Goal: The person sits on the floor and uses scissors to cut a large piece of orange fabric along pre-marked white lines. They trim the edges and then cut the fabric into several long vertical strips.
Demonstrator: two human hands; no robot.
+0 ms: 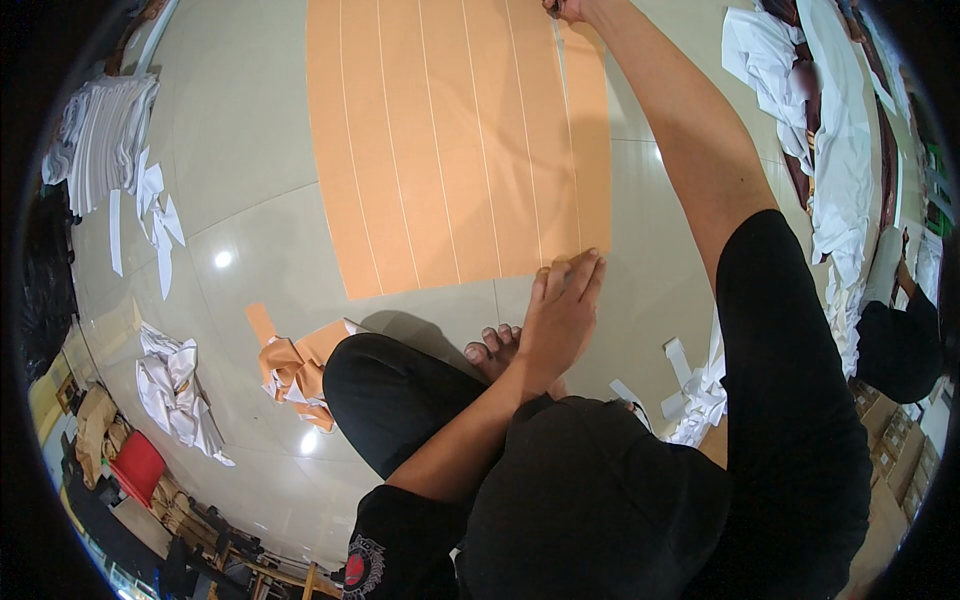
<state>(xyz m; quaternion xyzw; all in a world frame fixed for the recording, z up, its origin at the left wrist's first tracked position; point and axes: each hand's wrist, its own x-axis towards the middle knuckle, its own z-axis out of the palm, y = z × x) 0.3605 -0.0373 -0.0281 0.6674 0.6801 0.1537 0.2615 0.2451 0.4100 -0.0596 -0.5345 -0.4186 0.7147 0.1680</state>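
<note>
A large orange sheet with several thin white lengthwise lines lies on the tiled floor before me. My left hand rests with fingers stretched out on its near right corner. At the far edge, my right hand is partly cut off by the top of the view. Its fingers are closed at the far end of the rightmost line, around something dark and too small to name. Near that hand the line widens into a narrow gap between the sheet and its right-hand strip.
Crumpled orange and white scraps lie left of my knee. White scraps lie farther left, below a white stack. More white pieces sit beside my right arm. White fabric and another person in black are at the right.
</note>
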